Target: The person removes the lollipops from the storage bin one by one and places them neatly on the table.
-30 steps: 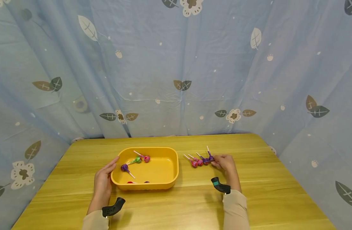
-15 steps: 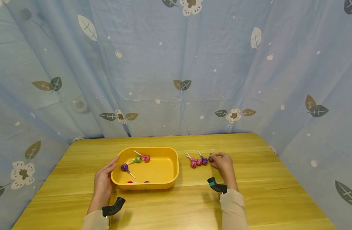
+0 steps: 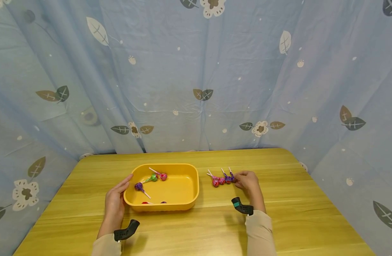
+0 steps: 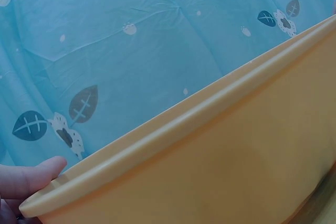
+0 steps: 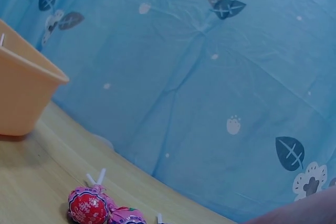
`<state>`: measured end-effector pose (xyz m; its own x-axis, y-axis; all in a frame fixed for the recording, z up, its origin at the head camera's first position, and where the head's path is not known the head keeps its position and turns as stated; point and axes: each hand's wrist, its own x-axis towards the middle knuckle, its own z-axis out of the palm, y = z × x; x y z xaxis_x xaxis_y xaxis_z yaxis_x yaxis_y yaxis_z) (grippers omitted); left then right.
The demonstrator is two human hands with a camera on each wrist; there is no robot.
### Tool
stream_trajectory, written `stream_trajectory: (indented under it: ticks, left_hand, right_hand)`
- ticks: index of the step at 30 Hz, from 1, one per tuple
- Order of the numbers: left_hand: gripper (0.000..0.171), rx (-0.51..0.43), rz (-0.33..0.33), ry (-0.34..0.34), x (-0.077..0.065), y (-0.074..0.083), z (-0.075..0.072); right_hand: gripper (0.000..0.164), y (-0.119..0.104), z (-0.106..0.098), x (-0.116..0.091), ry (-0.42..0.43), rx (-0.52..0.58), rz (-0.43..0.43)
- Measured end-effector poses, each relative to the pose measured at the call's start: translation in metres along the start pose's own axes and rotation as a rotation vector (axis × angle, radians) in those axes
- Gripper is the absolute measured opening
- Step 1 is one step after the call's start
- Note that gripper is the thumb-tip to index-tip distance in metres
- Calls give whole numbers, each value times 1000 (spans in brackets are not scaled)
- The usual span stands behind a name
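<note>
Head view: curtain hangs behind tray and lollipops

Blue leaf-print curtain, yellowish wooden table

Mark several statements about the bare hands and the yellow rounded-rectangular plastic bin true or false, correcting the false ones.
1. The bare left hand touches the yellow rounded-rectangular plastic bin. True.
2. The bare right hand reaches into the bin. False: it holds the rightmost purple-wrapped round lollipop, outside the bin.
3. A green-wrapped round lollipop lies in the bin. True.
4. Every round wrapped lollipop lies inside the bin. False: two pink-wrapped ones lie outside, to its right in the head view.
</note>
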<state>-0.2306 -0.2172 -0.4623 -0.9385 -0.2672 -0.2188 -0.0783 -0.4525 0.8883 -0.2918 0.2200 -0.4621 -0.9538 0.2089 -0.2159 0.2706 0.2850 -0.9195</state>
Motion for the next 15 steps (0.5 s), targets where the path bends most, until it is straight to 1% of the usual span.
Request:
stream_trajectory:
  ticks: [6,10,15]
  left_hand:
    - [32,-1,1,1,-1,0,0]
    - [32,3,2,6,-1,0,0]
    - [32,6,5,9,0,0,0]
  right_hand:
    - [29,0,-1,-1,-13,58,39]
    - [32,1,-2,-2,-12,99,34]
    - [33,-1,-6,-3,5,109,32]
